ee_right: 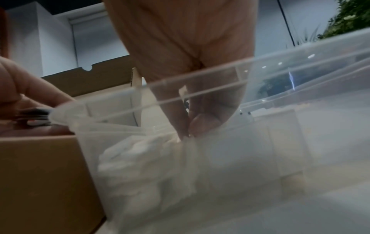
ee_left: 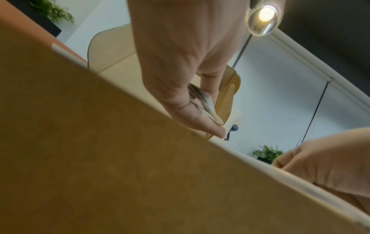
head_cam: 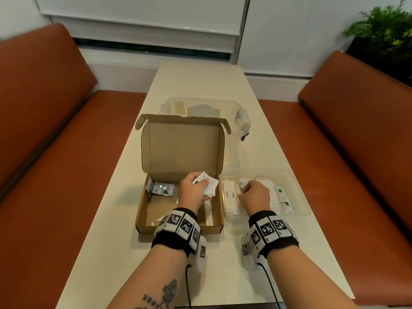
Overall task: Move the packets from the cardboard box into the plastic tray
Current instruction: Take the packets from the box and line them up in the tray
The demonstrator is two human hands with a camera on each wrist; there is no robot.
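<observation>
An open cardboard box (head_cam: 142, 210) sits on the table with its lid up. My left hand (head_cam: 194, 190) is above the box's right side and grips a stack of white packets (head_cam: 208, 186); the left wrist view shows the stack (ee_left: 202, 104) pinched between thumb and fingers. A few packets (head_cam: 161, 188) remain at the box's back left. To the right stands the clear plastic tray (head_cam: 298, 195), holding white sugar packets (head_cam: 229, 195). My right hand (head_cam: 254, 196) reaches down into the tray, fingers curled and pinching packets (ee_right: 160, 142) there.
A clear lidded plastic container (head_cam: 240, 121) stands behind the box. The cream table (head_cam: 200, 76) is narrow, with orange bench seats (head_cam: 66, 175) on both sides. A plant (head_cam: 383, 25) is at the far right. Cables hang from both wristbands.
</observation>
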